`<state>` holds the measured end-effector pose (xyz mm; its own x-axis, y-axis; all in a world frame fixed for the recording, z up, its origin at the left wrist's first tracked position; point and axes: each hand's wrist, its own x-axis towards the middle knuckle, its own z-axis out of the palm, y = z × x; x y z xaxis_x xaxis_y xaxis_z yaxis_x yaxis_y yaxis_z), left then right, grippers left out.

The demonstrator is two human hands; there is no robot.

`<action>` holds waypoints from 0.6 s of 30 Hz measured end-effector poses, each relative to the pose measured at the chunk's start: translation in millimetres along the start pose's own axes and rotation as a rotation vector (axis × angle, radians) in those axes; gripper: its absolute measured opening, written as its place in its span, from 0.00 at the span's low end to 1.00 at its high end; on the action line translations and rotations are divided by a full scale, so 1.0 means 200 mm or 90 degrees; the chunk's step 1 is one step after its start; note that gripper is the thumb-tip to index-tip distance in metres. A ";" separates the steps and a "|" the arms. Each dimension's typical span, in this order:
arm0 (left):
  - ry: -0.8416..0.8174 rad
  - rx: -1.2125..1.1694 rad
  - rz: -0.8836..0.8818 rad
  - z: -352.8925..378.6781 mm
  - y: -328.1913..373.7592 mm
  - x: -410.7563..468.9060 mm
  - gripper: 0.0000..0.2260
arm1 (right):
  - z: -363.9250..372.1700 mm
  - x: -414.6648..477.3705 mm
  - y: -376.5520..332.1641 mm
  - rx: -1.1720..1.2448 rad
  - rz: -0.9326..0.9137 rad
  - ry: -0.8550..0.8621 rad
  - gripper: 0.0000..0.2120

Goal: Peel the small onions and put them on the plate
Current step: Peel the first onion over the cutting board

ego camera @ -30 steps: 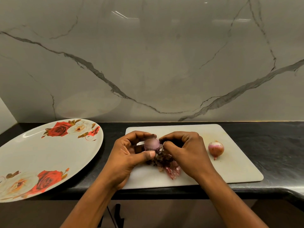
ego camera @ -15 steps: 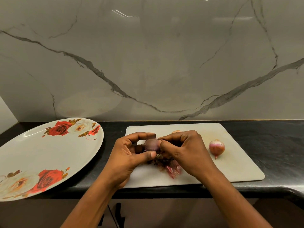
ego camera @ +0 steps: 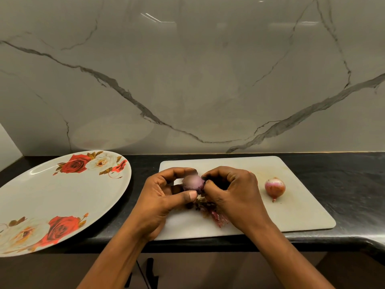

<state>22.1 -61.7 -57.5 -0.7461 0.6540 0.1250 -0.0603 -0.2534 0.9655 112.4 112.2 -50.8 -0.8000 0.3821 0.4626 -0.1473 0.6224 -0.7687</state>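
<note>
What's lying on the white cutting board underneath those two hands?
A heap of purplish onion skins lies there, partly covered by the right hand. What lies beneath that hand cannot be seen.

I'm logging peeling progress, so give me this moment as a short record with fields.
left hand: grips the small purple onion above the white rectangular cutting board
right hand: pinches that onion's right side
waiting onion: small pink onion, root tail on, lies on the board right of the hands
peelings: reddish skin scraps on the board under the hands
plate: large white rose-patterned plate, left of the board, no onion on it
</note>
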 end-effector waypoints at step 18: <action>0.031 0.054 0.031 -0.01 -0.03 0.00 0.23 | -0.07 0.04 0.01 0.090 0.078 -0.072 0.04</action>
<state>20.9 -61.8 -64.1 -0.7787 0.6060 0.1623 0.0314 -0.2207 0.9748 114.2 125.2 -42.6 -0.8756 0.3651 0.3164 -0.1194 0.4710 -0.8740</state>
